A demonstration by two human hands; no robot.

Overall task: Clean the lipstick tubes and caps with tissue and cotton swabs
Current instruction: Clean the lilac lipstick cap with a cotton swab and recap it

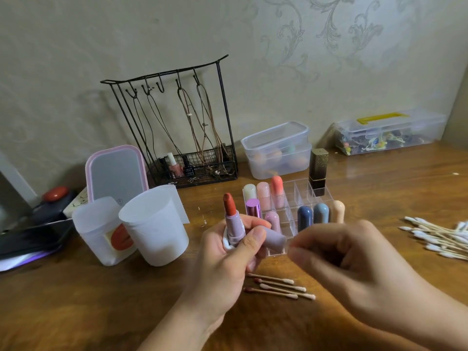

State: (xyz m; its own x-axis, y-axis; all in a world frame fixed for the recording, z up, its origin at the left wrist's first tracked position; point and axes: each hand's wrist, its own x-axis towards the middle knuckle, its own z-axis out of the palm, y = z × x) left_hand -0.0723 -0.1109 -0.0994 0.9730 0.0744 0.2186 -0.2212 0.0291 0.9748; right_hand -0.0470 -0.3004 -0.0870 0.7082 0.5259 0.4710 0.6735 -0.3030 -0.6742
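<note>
An uncapped lipstick is held up for cleaning in front of the clear organizer (pixel 298 198).

On the counter (pixel 76 300), eight capped tubes are kept upright in the organizer; four used swabs (pixel 278 287) lie discarded before it. The lipstick (pixel 233 219) and its cap (pixel 274 240) are clamped in the left hand (pixel 228 259); the right hand (pixel 354 264) is curled, blurred, its contents indiscernible.

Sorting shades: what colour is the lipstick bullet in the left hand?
Brick red, in the lipstick the left hand holds; head view.
</note>
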